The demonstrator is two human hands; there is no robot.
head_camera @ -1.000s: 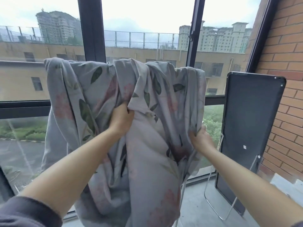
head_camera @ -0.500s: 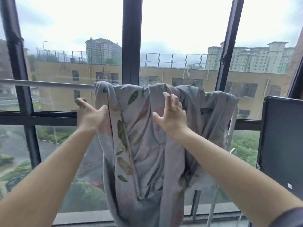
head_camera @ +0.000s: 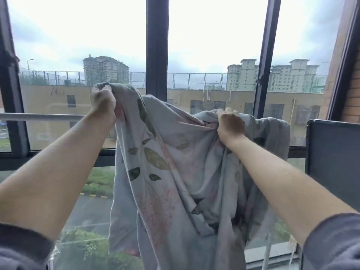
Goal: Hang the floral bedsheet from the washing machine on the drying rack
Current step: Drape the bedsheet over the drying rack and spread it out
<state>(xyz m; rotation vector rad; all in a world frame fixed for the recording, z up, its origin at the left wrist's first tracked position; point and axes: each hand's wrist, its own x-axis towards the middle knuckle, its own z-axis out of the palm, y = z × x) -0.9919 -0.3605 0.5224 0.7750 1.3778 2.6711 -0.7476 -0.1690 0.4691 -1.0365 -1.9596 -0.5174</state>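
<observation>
Over the right end of the rail (head_camera: 39, 116), by the window, the sheet (head_camera: 171, 172) is hanging in a bunched fall, w/ green leaf & pink flower print facing you.

Your L hand (head_camera: 102, 100) is gripping a fistful of the sheet's top edge. Its fingers are curling tight round the cloth, & it's holding that part up above rail height, left of the window's centre post (head_camera: 156, 45). Your R hand (head_camera: 230, 126) is clutching another bunch at about rail height, back of the hand toward you, fingers closing round the fabric. Between the 2 hands the top edge is sagging in a shallow curve, & below them the cloth is dropping in long folds.

Right of your R hand, a plainer grey part of the sheet is lying draped over the rail's right end & hanging down from it. The rail's left stretch is showing as a pale bar, running from the left edge of view to your L forearm. The sheet's bottom is running out of view, so can't tell where it's ending.

A dark flat panel (head_camera: 333, 162) is standing upright just right of the sheet, in front of a brick wall (head_camera: 352, 98). Your dark sleeves (head_camera: 331, 244) are showing at both bottom corners, pushed up off the forearms.
</observation>
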